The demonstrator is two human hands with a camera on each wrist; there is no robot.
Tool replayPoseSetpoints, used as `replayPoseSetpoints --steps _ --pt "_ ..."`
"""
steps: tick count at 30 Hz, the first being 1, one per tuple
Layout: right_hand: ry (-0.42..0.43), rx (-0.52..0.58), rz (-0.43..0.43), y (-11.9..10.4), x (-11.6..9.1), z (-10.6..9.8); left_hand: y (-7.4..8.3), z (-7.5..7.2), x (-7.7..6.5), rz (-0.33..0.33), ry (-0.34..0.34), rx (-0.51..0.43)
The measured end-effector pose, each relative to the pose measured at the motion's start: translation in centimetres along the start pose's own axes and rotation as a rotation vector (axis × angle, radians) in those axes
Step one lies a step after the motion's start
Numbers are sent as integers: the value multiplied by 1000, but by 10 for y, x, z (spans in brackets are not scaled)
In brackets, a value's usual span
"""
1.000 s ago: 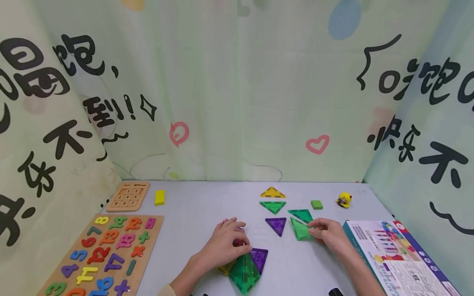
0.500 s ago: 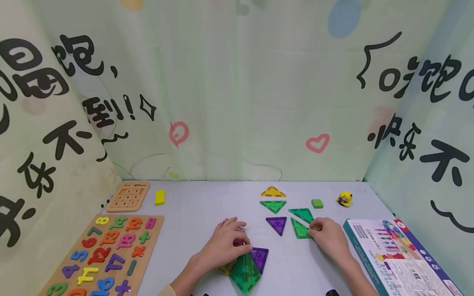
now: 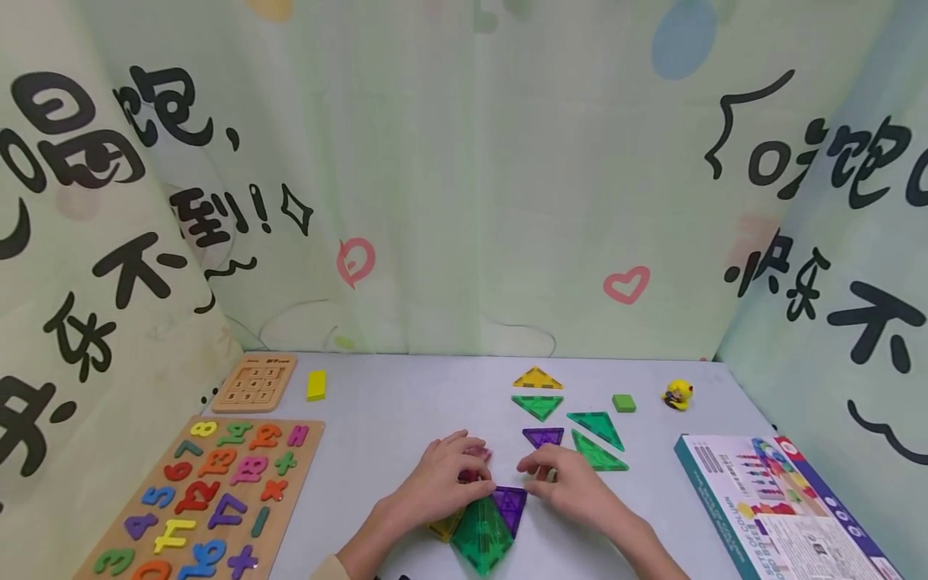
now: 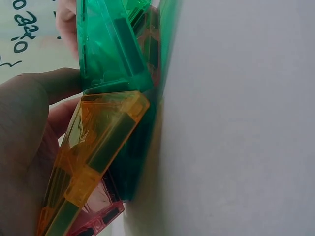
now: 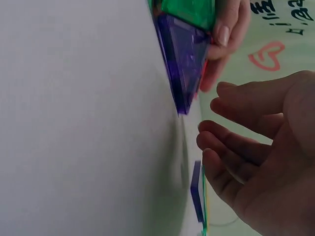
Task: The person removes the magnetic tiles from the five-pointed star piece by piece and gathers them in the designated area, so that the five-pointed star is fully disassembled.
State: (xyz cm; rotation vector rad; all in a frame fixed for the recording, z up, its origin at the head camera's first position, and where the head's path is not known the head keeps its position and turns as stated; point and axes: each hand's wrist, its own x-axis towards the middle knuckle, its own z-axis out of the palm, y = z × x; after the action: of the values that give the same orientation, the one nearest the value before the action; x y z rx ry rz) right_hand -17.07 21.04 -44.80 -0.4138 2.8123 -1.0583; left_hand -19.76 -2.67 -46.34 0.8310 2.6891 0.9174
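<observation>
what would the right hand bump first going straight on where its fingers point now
The right hand would probably meet the purple tile beside the large green piece first, though depth is unclear.

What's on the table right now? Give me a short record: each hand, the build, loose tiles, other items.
Left hand: holds the tile structure
Right hand: holds nothing; fingers loosely bent, near the structure's purple tile but apart from it
Structure colors: green, purple, yellow, red
Loose tiles: yellow triangle, green triangle, purple triangle, two more green triangles
Right side: green block, toy figure, printed box
Left side: number board, yellow block
</observation>
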Motion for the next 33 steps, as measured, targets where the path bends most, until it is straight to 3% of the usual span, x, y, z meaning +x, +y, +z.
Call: replayPoseSetpoints --steps 5,14,21,33 --pt "-122 -13 -68 -9 6 16 0 0 0 10 5 13" --pt "-162 104 -91 -9 6 20 -2 0 0 30 9 9" --pt "-173 246 -18 -6 5 17 -2 1 0 12 3 -20" --pt "-93 424 138 2 -5 0 -2 0 -1 13 -4 -33"
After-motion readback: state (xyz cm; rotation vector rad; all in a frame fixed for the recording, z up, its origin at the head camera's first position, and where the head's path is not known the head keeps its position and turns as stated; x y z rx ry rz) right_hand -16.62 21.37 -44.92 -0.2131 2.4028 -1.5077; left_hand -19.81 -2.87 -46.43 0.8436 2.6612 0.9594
